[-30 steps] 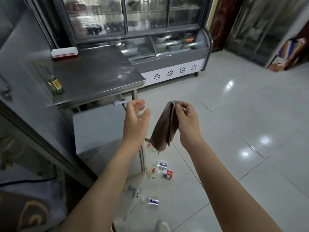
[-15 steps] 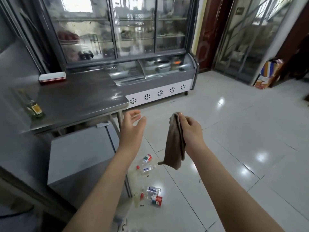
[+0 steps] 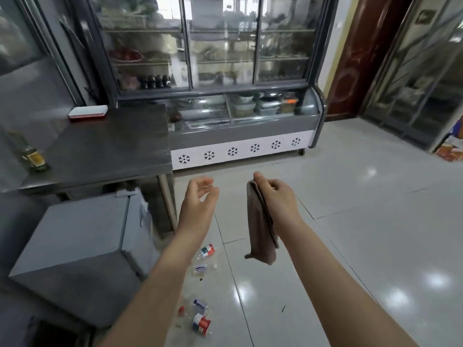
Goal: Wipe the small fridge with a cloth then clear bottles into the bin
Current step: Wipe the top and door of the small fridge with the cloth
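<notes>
A small grey fridge [image 3: 75, 236] stands under the steel table at the lower left. My right hand [image 3: 278, 199] pinches the top of a brown cloth [image 3: 259, 229], which hangs down folded above the floor. My left hand [image 3: 198, 206] is held up beside it, fingers loosely curved and empty, to the right of the fridge. Several empty plastic bottles lie on the tiled floor below my arms: one with a red and green label [image 3: 207, 251], a clear one [image 3: 200, 269], and a red-labelled one [image 3: 200, 323] nearer me. No bin is in view.
A steel table [image 3: 105, 151] above the fridge carries a green glass bottle [image 3: 33, 159] and a red and white box [image 3: 87, 112]. A large glass display cooler [image 3: 238, 121] stands behind. Shiny tiled floor [image 3: 363, 221] spreads to the right, with cardboard boxes [image 3: 451, 149] at the far right.
The view has tilted upward, so the fridge, bottles and hands sit lower in frame. My right hand keeps the cloth; my left hand stays empty beside it.
</notes>
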Available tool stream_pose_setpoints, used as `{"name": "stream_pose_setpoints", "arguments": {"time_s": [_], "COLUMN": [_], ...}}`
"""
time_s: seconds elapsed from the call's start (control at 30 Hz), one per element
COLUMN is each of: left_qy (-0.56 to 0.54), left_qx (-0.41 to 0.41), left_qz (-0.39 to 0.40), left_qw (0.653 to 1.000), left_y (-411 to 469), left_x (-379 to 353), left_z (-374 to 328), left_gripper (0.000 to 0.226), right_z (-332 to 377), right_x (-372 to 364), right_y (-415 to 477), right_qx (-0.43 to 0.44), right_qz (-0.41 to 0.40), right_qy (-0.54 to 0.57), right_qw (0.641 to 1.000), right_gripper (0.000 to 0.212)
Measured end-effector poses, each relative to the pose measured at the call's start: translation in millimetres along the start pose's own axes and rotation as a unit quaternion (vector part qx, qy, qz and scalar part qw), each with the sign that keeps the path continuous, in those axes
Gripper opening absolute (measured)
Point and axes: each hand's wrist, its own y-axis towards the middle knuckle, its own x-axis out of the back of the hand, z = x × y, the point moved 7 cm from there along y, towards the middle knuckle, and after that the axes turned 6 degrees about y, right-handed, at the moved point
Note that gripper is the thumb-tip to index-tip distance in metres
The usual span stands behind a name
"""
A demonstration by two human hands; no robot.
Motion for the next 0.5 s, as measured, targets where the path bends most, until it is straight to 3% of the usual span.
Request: {"name": "stream_pose_setpoints", "arguments": {"time_s": [0.17,0.27,0.5], "left_qy": [0.023,0.01,-0.057], "left_qx": [0.001,0.006,-0.011], "left_qz": [-0.018,-0.046,-0.082], "left_qw": [1.0,0.999,0.995], "left_y": [51,97,214], "left_x": [-37,-56,-85], "left_z": [8,16,-14], "left_gripper": [0.02,0.02,0.019], "right_z": [-14,-16,50], "right_x": [3,-3,-25], "right_y": [79,134,258], "right_qx": [-0.013,-0.022,0.027], "right_qz": [0.011,0.024,0.053], "right_qy": [-0.011,-0.028,-0.06], "right_qw": [1.0,0.999,0.996], "right_gripper": [0.051,0.039,0.046]}}
